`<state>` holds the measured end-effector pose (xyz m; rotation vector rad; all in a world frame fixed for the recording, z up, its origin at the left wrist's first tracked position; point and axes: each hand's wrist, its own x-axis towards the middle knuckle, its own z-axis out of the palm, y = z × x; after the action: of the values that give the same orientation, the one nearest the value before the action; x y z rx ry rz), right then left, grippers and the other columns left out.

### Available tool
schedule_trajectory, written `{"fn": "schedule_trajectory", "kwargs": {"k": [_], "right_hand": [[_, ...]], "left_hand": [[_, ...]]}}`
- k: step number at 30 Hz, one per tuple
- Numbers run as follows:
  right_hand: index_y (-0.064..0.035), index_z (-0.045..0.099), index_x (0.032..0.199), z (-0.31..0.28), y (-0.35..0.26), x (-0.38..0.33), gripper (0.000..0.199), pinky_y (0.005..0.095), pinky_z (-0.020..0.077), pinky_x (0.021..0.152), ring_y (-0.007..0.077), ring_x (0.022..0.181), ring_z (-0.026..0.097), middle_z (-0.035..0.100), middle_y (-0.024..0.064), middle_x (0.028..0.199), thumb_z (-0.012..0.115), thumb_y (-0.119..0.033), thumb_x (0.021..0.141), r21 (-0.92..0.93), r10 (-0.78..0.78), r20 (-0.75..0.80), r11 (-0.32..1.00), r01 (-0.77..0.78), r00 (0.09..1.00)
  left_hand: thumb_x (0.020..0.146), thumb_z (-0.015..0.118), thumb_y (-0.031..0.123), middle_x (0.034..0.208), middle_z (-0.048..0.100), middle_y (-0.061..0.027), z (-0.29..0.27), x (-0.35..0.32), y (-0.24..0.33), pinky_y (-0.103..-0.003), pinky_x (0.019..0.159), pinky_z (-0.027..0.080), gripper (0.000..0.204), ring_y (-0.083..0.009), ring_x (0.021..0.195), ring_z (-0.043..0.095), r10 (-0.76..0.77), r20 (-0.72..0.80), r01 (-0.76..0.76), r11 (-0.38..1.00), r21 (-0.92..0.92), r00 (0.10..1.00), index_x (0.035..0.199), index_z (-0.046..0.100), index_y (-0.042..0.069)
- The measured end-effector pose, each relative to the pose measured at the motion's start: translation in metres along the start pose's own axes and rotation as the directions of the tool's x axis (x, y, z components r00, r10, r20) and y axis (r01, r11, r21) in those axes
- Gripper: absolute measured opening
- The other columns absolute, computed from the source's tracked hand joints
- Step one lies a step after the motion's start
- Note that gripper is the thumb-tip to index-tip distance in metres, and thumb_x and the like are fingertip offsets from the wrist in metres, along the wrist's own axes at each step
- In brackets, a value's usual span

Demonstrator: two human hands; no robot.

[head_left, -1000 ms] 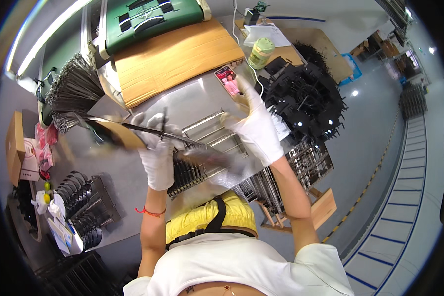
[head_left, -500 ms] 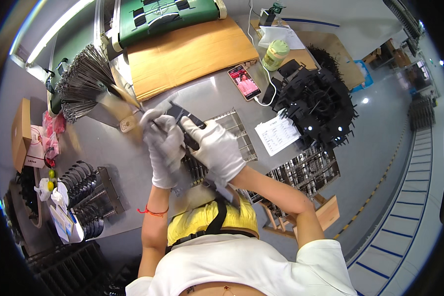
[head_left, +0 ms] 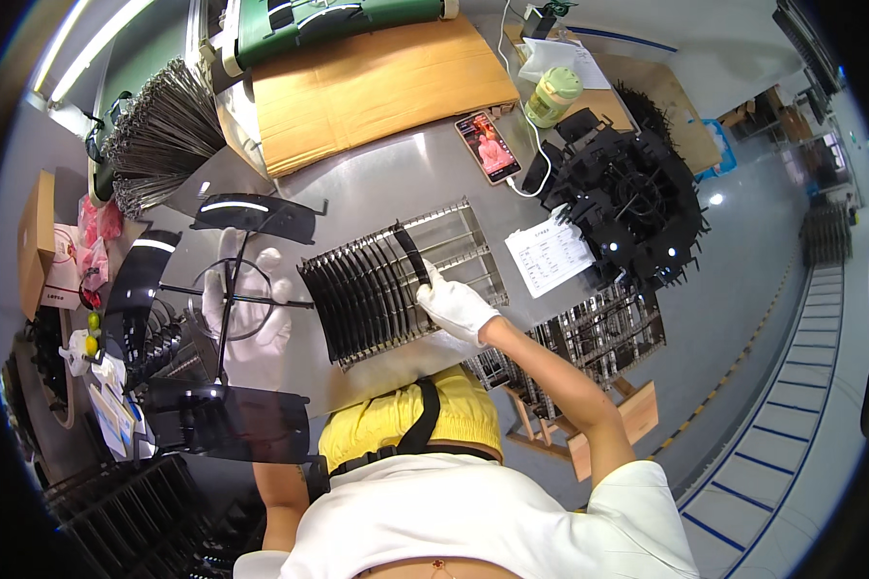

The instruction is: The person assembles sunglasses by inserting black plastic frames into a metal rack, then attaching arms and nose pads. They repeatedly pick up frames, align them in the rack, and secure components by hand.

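Observation:
My left hand (head_left: 268,326), in a white glove, holds up a black wire frame with a central ring and crossed rods. Dark, glossy curved panels (head_left: 227,421) sit at three of its rod ends, while the rod end pointing right looks bare. The hand is behind the ring, its fingers partly hidden by the rods. My gloved right hand (head_left: 457,307) pinches the near part of a black curved strip (head_left: 410,253) at a metal rack (head_left: 471,232). A close row of similar dark curved pieces (head_left: 352,301) stands in the rack's left part.
Thin metal rods (head_left: 169,135) lie bundled at far left, beside flat cardboard (head_left: 377,87). Rightward are a phone (head_left: 488,147) on a white cable, a green-lidded jar (head_left: 553,96), a written sheet (head_left: 548,256) and piled black frames (head_left: 632,203). Another rack (head_left: 599,333) stands beside the table.
My hands have separated. The left has moved left with the wire frame, now spread out facing up; the right has moved to the rack and taken hold of a curved strip.

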<state>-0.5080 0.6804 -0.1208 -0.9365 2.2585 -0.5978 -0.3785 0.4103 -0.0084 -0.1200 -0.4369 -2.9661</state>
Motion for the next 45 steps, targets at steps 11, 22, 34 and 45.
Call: {"fn": "schedule_trajectory", "kwargs": {"k": [11, 22, 34, 45], "right_hand": [[-0.0107, 0.052, 0.139, -0.115, -0.123, 0.012, 0.07, 0.0418, 0.0561, 0.076, 0.0347, 0.087, 0.065, 0.062, 0.0178, 0.102, 0.076, -0.033, 0.077, -0.245, -0.228, -0.349, 0.958, 0.147, 0.909], [-0.0005, 0.041, 0.134, -0.034, 0.01, -0.008, 0.042, 0.048, 0.0574, 0.075, 0.0434, 0.078, 0.067, 0.058, 0.0387, 0.115, 0.043, -0.019, 0.097, 0.51, 0.029, -0.06, 0.86, 0.005, 0.998], [-0.0024, 0.05, 0.131, -0.083, -0.075, -0.006, 0.079, 0.0407, 0.0533, 0.084, 0.0343, 0.098, 0.065, 0.063, 0.0197, 0.11, 0.08, -0.045, 0.071, -0.386, -0.472, -0.462, 0.869, 0.309, 0.751], [-0.026, 0.065, 0.12, -0.126, -0.056, -0.014, 0.034, 0.039, 0.0555, 0.058, 0.0309, 0.065, 0.066, 0.064, 0.0101, 0.081, 0.063, -0.018, 0.086, -0.452, -0.567, -0.394, 0.805, 0.385, 0.723]], "left_hand": [[0.103, 0.043, 0.045, 0.103, 0.057, -0.0217, 0.024, 0.019, -0.052, -0.039, 0.056, 0.062, 0.044, -0.0408, 0.087, 0.068, -0.309, 0.039, 0.311, 0.94, -0.143, 0.95, 0.125, 0.051, 0.008], [0.104, 0.046, 0.028, 0.075, 0.037, -0.0015, 0.088, -0.038, -0.004, -0.02, 0.036, 0.046, 0.028, -0.008, 0.046, 0.045, -0.024, -0.114, -0.017, 0.937, -0.35, 0.993, 0.112, 0.036, 0.003], [0.102, 0.029, 0.057, 0.043, 0.04, -0.0044, 0.06, -0.034, -0.02, -0.023, 0.026, 0.03, 0.047, -0.0138, 0.024, 0.034, -0.46, -0.219, 0.422, 0.885, -0.198, 0.861, 0.093, 0.035, 0.011], [0.104, 0.037, 0.029, 0.065, 0.062, -0.0147, 0.084, -0.059, -0.021, -0.025, 0.028, 0.031, 0.024, -0.0162, 0.034, 0.051, -0.187, 0.294, 0.328, 0.755, -0.567, 0.937, 0.097, 0.042, 0.007]]}}
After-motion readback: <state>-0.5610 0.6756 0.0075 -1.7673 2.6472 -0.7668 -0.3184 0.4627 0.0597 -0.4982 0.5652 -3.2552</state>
